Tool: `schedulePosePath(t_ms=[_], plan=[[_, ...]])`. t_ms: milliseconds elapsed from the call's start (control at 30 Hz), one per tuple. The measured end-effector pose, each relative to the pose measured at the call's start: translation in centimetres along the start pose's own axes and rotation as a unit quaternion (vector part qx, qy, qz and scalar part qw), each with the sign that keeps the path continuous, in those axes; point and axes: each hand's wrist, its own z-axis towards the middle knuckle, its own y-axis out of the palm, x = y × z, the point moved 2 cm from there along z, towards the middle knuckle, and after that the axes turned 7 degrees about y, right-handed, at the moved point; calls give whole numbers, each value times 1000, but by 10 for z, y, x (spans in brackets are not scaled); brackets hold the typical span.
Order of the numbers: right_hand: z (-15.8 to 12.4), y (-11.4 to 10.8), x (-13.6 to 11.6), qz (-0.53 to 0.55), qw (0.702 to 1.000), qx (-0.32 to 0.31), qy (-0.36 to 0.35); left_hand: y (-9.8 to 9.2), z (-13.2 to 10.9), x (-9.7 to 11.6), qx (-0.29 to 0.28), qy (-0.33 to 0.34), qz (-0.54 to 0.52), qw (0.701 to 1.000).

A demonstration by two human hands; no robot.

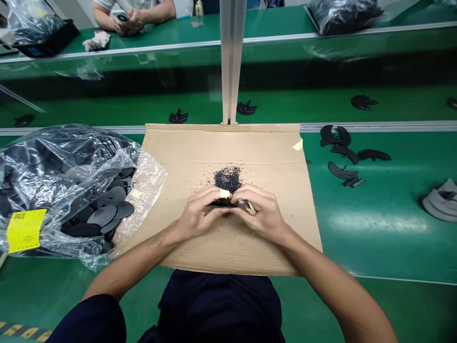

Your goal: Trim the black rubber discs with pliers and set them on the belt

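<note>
My left hand (200, 210) grips the left side of a thin black disc (218, 204), held nearly edge-on above a brown cardboard sheet (171, 157). Pale tape wraps one finger of that hand. My right hand (262, 212) is closed at the disc's right side and also holds a small metallic tool (247, 206), whose tip is hidden by the fingers. Just beyond both hands lies a pile of tiny black bits (227, 178), some scattered over the cardboard.
An open plastic bag (71, 157) of black discs (103, 216) lies left. Black curved parts (344, 153) rest on the green table at right. A metal post (231, 62) stands behind the cardboard. Across the bench, a person's hands (130, 21) hold a phone.
</note>
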Motion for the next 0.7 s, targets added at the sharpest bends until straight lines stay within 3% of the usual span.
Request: schedulePosePath(t_ms=[233, 533, 700], plan=[[1, -1, -2, 8, 999, -1, 38, -2, 3, 5, 1, 35, 9, 999], [-5, -2, 0, -53, 998, -24, -24, -2, 4, 1, -39, 59, 19, 997], [-5, -3, -3, -53, 998, -18, -30, -1, 3, 1, -1, 106, 46, 993]])
